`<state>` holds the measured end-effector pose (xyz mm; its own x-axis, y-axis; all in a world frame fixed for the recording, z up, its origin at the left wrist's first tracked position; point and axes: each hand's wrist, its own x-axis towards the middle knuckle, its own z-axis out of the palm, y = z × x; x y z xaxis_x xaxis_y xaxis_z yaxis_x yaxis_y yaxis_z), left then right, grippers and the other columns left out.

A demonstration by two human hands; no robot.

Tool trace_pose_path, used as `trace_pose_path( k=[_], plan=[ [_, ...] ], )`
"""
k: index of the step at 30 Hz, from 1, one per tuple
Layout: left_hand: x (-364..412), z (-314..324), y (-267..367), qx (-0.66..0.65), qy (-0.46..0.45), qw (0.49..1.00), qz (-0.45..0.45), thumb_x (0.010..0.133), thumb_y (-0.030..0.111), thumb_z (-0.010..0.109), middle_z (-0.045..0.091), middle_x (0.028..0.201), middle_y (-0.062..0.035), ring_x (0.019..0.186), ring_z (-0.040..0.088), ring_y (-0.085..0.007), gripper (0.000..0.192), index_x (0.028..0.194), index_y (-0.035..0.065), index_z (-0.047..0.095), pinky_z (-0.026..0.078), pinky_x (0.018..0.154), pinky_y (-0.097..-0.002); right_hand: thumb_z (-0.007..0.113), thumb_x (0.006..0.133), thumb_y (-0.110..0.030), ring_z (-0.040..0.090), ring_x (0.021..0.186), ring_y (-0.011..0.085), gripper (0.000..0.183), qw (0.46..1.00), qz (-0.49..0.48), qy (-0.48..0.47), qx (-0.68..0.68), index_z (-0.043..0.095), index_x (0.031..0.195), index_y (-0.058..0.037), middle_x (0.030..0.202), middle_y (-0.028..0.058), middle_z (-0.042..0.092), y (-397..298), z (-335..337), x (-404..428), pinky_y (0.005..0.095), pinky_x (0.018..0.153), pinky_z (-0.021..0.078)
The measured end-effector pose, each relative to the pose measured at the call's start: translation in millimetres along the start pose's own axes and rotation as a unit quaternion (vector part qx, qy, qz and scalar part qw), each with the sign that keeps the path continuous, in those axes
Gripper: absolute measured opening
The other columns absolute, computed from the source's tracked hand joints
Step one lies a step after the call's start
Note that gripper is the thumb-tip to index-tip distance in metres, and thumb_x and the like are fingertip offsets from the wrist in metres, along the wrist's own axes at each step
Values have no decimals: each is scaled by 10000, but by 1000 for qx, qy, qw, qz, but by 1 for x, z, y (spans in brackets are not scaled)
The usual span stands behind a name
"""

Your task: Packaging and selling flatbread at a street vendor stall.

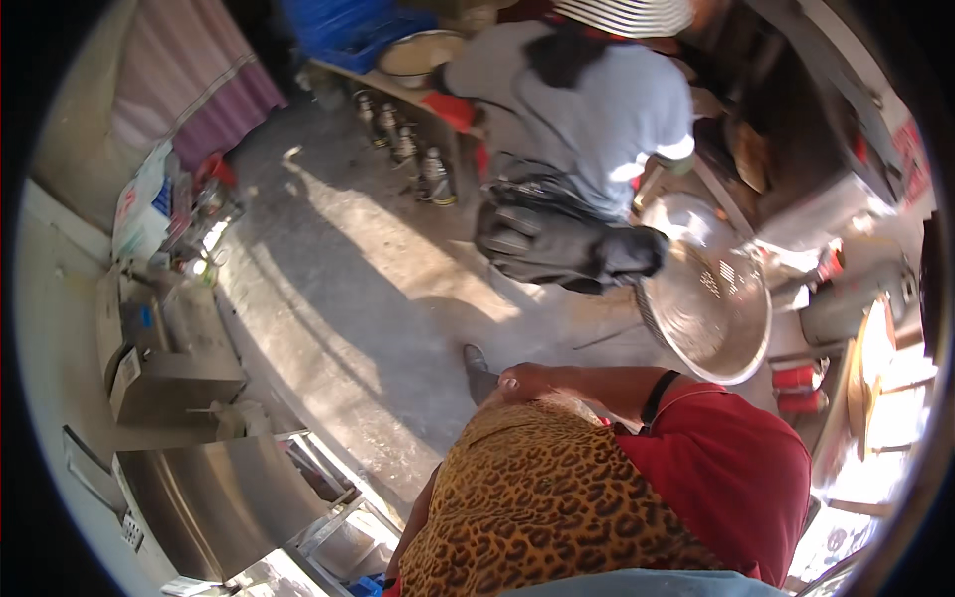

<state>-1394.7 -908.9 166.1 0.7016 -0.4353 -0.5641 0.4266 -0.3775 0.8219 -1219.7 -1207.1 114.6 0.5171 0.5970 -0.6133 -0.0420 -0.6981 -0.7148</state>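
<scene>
My right hand (pixel 520 382) rests at the front of my leopard-print apron (pixel 559 492), the forearm crossing from the right. Its fingers are curled and blurred, so whether it holds anything is unclear. Part of my left arm shows along the apron's left edge; the left hand is hidden. Right of and beyond my right hand, a large round metal basin (pixel 705 328) with perforations stands tilted. A co-worker (pixel 582 127) in a grey-blue top, dark trousers and striped hat bends beside it. A dark shoe (pixel 475 358) shows on the floor just beyond my right hand.
Several glass bottles (pixel 435 177) stand under a wooden table bearing a blue crate (pixel 358 37) and a round pan (pixel 421 56). Stainless-steel equipment (pixel 216 500) lines the left wall, below a pink curtain (pixel 186 74). A gas cylinder (pixel 850 302) lies at the right.
</scene>
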Motion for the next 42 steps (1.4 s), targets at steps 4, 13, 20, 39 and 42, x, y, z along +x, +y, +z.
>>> trace_pose_path(
  k=[4, 13, 20, 39, 42],
  plan=[
    [-2, -65, -87, -5, 118, 989, -84, 985, 342, 556, 685, 1137, -153, 1065, 636, -216, 429, 1208, -15, 637, 477, 907, -329, 671, 843, -477, 639, 1082, 353, 592, 993, -44, -32, -105, 629, 1226, -27, 1178, 200, 666, -48, -43, 116, 417, 925, 497],
    [0, -174, -204, -14, 350, 892, -287, 958, 339, 609, 722, 1008, -143, 940, 682, -204, 381, 1099, -8, 677, 500, 799, -346, 649, 866, -429, 632, 1065, 374, 512, 985, -126, -20, -116, 643, 1168, -15, 1124, 227, 667, -209, -180, 299, 436, 915, 499],
    [97, -298, -195, -52, 244, 926, -282, 934, 335, 649, 724, 1005, -146, 935, 686, -219, 376, 1092, -5, 680, 510, 785, -359, 614, 870, -524, 629, 1060, 390, 562, 968, -17, -25, -250, 680, 1083, -8, 1141, 241, 657, -156, -271, 397, 456, 918, 495],
    [374, -852, 36, -90, 402, 891, -190, 894, 233, 721, 730, 927, -131, 823, 687, -176, 321, 1131, 22, 673, 549, 707, -338, 668, 853, -248, 670, 649, 197, 198, 963, -7, 271, 0, 691, 792, -61, 680, 78, 673, -154, -551, 652, 358, 647, 530],
    [395, -854, 30, -38, 360, 892, -271, 895, 356, 692, 745, 992, -141, 920, 708, -248, 344, 1026, 41, 734, 543, 818, -372, 569, 886, -168, 649, 662, 194, 185, 915, -144, 375, -33, 682, 782, -64, 676, 80, 650, -244, -670, 712, 348, 638, 506]
  ],
)
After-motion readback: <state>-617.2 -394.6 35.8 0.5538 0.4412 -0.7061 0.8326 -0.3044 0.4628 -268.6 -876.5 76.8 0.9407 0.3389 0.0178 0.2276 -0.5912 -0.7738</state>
